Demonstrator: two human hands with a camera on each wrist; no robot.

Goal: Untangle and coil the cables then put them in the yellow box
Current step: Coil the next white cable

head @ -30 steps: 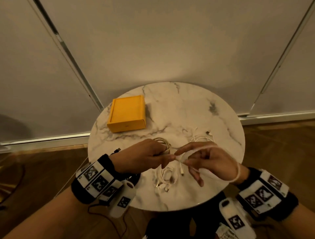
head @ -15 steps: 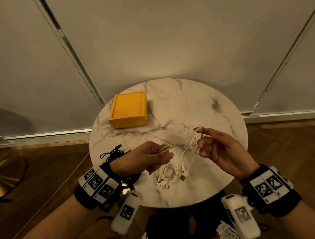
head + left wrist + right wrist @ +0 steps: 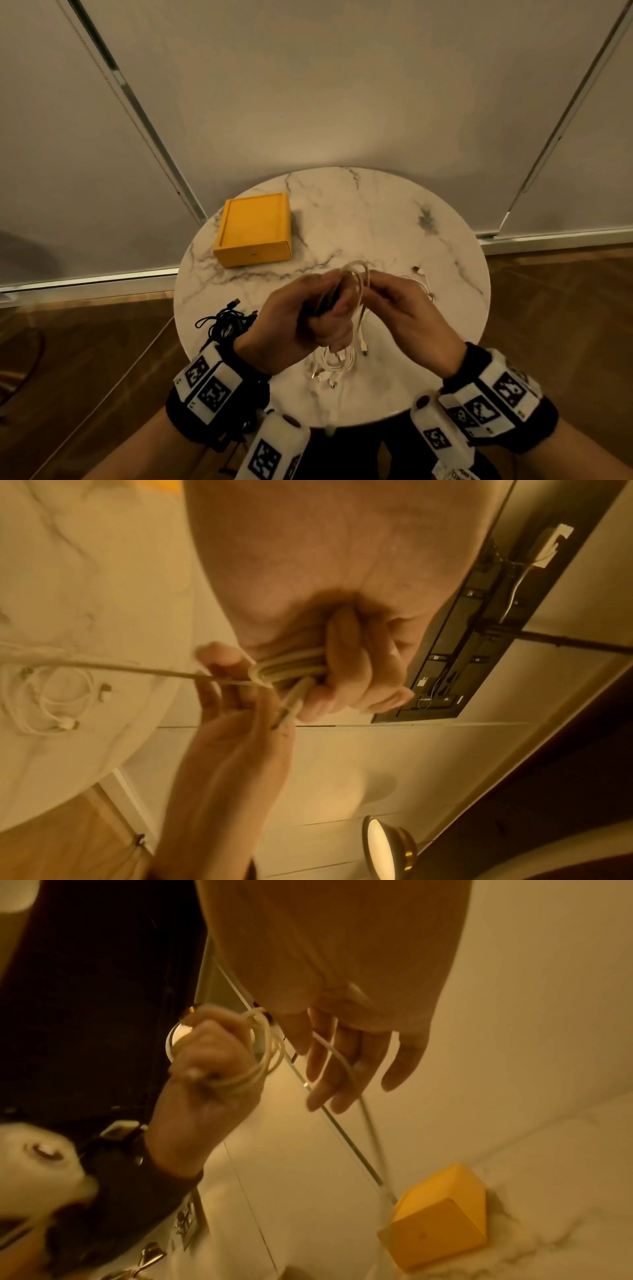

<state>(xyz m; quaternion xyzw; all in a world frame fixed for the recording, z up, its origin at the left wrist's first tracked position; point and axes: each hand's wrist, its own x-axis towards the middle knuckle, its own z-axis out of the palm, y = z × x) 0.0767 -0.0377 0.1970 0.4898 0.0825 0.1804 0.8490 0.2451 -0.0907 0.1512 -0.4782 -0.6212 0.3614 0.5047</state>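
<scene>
Only midway, my left hand [image 3: 301, 318] clenches the half-coiled cream cable [image 3: 360, 278] above the desk [image 3: 376, 219], my right hand [image 3: 411, 308] pinching its tail, while the near-edge white cable [image 3: 334, 363], left-edge black cables [image 3: 224, 320] and far-left yellow box [image 3: 253, 229] wait untouched.

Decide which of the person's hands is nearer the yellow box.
Left. The left hand, gripping the white cable, is in front of the yellow box, slightly to its right; the right hand is farther right, beyond the left.
</scene>
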